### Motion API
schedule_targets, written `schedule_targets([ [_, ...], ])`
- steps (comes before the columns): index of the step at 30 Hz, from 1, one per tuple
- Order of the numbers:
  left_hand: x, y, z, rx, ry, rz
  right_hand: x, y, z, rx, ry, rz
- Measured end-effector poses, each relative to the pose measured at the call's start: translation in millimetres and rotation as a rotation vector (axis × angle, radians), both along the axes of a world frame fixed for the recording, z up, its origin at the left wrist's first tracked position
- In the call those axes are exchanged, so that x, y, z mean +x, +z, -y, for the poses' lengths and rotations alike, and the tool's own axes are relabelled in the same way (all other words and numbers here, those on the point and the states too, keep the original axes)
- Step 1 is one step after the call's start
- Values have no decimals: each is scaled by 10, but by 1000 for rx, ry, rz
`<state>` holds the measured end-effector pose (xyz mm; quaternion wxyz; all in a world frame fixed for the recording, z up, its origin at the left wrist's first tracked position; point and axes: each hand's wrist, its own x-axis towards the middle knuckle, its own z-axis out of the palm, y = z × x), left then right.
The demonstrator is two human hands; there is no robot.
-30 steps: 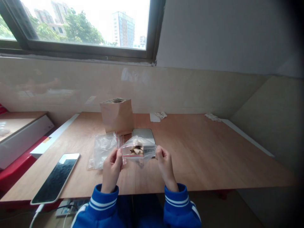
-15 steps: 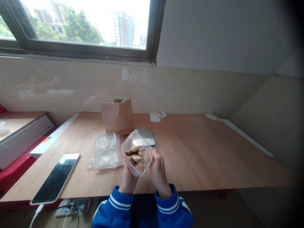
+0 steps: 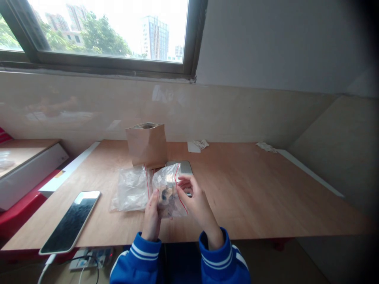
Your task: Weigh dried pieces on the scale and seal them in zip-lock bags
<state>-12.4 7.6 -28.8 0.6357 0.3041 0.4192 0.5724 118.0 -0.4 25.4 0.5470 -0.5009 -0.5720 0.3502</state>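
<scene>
A clear zip-lock bag [image 3: 166,177] with a red seal line is held over the near part of the table, its mouth turned to the right. Brown and tan dried pieces [image 3: 166,195] lie inside it; their kind I cannot make out. My left hand [image 3: 152,215] grips the bag's lower left side, fingers partly hidden behind it. At the red seal edge, my right hand [image 3: 192,195] pinches the plastic between thumb and fingers. Behind the bag, a flat silver-topped device [image 3: 186,167] is partly covered.
Several flat clear zip bags [image 3: 132,189] lie left of my hands. An open brown paper bag [image 3: 146,146] stands behind them. A phone [image 3: 71,221] with a charging cable [image 3: 44,270] rests at the table's left. Crumpled tissue [image 3: 203,144] lies near the wall.
The bag has turned from its open mouth facing me to lying sideways with the seal on the right. My right hand has shifted up along the seal edge.
</scene>
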Motion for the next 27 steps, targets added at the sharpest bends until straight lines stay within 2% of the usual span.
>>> schedule_targets([
  [6,-74,56,14,13,61,-139,27,-56,-64,-25,372,91],
  [9,-78,83,34,16,75,-180,16,-72,-75,-26,469,102],
  [19,-134,57,-20,66,118,-238,-15,-223,-201,-151,384,-152],
  [24,-209,33,-59,27,94,-178,-28,-240,-253,-127,206,-270],
  [27,-228,35,-60,15,55,-105,-38,-235,-271,-149,157,-369],
])
